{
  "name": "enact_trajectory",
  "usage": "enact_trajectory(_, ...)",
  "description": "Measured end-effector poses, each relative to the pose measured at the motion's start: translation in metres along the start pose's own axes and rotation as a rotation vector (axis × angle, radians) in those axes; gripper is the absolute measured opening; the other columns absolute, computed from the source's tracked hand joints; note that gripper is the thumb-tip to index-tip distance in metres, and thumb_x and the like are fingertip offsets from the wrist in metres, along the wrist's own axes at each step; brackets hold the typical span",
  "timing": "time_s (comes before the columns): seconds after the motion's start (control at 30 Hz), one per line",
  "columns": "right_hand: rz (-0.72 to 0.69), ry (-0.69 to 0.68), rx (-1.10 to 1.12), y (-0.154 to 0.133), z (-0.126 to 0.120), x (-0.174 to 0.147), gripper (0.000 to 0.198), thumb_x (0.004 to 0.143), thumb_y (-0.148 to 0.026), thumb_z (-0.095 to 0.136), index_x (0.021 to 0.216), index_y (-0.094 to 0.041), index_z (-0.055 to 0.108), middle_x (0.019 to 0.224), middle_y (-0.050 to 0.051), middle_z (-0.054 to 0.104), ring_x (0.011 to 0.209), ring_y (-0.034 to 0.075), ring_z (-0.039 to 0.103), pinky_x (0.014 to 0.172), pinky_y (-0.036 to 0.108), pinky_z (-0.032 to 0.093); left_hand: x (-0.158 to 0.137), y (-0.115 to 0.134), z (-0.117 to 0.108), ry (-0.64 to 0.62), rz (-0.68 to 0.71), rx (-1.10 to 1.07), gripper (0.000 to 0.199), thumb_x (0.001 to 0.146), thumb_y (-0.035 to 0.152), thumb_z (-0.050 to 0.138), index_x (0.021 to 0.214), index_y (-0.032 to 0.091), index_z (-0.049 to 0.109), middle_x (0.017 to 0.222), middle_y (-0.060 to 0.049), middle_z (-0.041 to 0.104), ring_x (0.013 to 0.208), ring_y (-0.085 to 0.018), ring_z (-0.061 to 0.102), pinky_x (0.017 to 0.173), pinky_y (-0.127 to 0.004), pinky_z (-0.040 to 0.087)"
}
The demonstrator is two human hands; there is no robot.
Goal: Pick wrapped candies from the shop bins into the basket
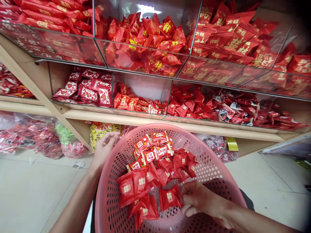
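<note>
A pink perforated plastic basket is in front of me, holding several wrapped sweets. My right hand is inside it, fingers closed at the right edge of a red candy packet with gold lettering. Other red packets lie to the left of that hand. Toward the far side sits a group of smaller red, white and orange sweets. Just outside the basket's left rim is my left hand, its fingers loosely bent, with nothing visible in them; the forearm runs along the basket's side.
Clear-fronted shelf bins hold red packets above and heart-printed packets below. A wooden shelf edge runs behind the basket. Plastic bags of sweets stand on the tiled floor beneath it.
</note>
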State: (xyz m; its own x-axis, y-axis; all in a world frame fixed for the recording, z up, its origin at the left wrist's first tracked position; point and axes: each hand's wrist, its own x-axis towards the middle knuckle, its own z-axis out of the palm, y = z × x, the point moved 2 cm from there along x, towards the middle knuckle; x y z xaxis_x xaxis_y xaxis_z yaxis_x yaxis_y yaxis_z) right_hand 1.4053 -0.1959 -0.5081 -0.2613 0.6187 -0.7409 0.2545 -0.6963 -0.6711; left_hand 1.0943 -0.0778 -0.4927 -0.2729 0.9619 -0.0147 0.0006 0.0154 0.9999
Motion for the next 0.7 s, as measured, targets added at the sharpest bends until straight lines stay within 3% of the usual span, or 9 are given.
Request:
enact_trajectory(0.53,0.069,-0.024,-0.035,-0.004,0.019,0.026,0.012,0.054,-0.019,0.061,0.058,-0.016,0.05,0.051,-0.003,0.054,0.055,0.012,0.06,0.058,0.023,0.048,0.003,-0.002,-0.002,-0.005,0.016,0.102,0.041,0.063,0.05,0.068,0.085,0.016,0.066,0.081,-0.006,0.068,0.076,-0.019,0.06,0.072,-0.029,0.048)
enact_trajectory(0.7,-0.054,-0.066,-0.324,-0.023,0.007,0.018,0.012,0.064,-0.023,0.06,0.058,-0.014,0.054,0.052,-0.003,0.053,0.05,0.01,0.055,0.05,0.02,0.042,0.004,-0.004,-0.002,0.01,-0.021,0.095,0.043,0.061,0.052,0.068,0.086,0.017,0.066,0.083,-0.005,0.068,0.08,-0.02,0.06,0.075,-0.03,0.048)
